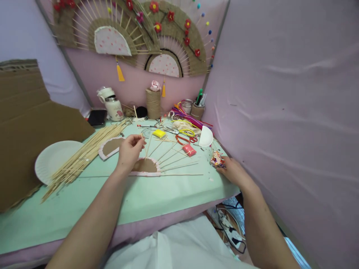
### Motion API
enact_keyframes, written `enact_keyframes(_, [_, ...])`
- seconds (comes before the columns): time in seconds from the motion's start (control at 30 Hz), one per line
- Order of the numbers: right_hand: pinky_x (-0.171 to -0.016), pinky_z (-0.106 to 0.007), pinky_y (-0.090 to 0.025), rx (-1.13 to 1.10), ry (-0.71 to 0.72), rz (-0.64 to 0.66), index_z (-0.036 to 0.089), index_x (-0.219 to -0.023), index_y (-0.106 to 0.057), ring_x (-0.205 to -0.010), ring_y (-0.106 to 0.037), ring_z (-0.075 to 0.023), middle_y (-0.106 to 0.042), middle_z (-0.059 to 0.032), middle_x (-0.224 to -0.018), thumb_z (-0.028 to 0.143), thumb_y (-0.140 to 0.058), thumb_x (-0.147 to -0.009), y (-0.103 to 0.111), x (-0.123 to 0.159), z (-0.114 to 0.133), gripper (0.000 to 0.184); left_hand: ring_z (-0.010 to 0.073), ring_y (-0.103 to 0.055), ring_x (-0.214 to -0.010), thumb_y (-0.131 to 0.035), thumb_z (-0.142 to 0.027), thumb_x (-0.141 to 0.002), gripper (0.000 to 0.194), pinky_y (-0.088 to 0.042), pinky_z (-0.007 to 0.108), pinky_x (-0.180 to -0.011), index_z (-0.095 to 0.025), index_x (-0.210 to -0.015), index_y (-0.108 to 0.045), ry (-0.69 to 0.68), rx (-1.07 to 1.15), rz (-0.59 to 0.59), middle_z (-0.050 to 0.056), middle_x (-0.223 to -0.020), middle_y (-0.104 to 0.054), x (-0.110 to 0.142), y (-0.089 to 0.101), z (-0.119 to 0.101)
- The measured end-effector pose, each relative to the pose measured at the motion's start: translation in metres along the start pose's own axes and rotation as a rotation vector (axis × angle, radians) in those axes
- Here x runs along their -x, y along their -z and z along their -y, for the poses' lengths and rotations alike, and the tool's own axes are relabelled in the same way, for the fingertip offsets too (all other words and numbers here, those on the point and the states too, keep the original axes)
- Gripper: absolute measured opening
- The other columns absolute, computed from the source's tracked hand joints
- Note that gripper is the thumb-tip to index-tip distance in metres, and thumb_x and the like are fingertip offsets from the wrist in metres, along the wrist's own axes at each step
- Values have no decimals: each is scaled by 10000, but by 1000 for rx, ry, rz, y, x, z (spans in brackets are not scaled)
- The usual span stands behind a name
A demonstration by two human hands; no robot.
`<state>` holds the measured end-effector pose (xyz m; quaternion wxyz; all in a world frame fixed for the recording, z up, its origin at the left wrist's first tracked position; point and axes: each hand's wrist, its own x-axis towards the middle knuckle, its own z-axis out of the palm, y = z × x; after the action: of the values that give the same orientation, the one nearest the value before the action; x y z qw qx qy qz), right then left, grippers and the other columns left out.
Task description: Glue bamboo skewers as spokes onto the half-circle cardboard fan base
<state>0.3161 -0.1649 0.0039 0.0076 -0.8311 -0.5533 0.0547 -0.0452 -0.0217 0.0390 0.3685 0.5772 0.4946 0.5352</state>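
Observation:
My left hand (131, 149) is closed in a pinch around a thin bamboo stick, just above a half-round cardboard piece (146, 166) with a pale pink-white rim. Thin sticks (171, 158) fan out from that piece to the right and upward. Out at the table's right edge, my right hand (232, 170) has its fingers on a small object with a colourful pattern (217, 160); its kind I cannot make out. A second half-round cardboard piece (110, 147) with a pale rim lies left of my left hand, partly hidden by it.
A bundle of bamboo sticks (84, 157) lies across a white paper plate (46, 160). Scissors (186, 132), a yellow packet (159, 133) and a red packet (189, 150) lie behind. A bottle (113, 108) and twine roll (153, 104) stand at the back, below decorated fans (179, 26).

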Motion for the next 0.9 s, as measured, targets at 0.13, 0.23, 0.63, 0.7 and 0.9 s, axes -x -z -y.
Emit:
enact_keyframes(0.13, [-832, -320, -443, -24, -31, -4, 101, -1398, -474, -1055, -638, -290, -633, -210, -1204, 391, -575, -916, -6, -8, 0, 571, 108, -539, -606, -646, -342, -730, 196, -426, 222, -572, -171, -824, -624, 21, 69, -61, 5, -707, -647, 1, 4, 11])
enact_keyframes(0.23, [-877, -337, -437, -31, -35, -40, 73, -1408, -452, -1084, -619, -303, -623, -223, -1226, 352, -583, -915, -7, -8, -2, 581, 108, -545, -609, -647, -342, -725, 203, -428, 223, -589, -170, -830, -622, 23, 97, -102, -3, -693, -638, -2, 7, 15])
enact_keyframes(0.63, [-873, -415, -444, -251, 72, -498, 121, -1268, -568, -972, -574, -302, -641, -184, -1058, 361, -496, -899, 23, 10, -3, 446, 106, -541, -617, -656, -333, -712, 202, -451, 238, -639, -166, -819, -616, 16, 126, -137, -6, -694, -634, -3, 9, 17])
enact_keyframes(0.7, [-802, -375, -463, -463, 68, -569, 153, -1240, -579, -917, -579, -264, -635, -151, -1051, 448, -488, -893, 37, 18, 2, 465, 105, -535, -615, -654, -327, -711, 195, -440, 234, -626, -165, -811, -614, 7, 135, -141, -6, -690, -629, -4, 9, 17])
enact_keyframes(0.9, [-509, -252, -390, -1096, -14, -419, 199, -857, -566, -581, -462, -122, -529, 6, -698, 577, -626, -757, 73, 27, 36, 395, 103, -526, -599, -657, -317, -717, 179, -423, 236, -610, -167, -801, -609, 25, 185, -135, -5, -687, -633, -3, 8, 15])
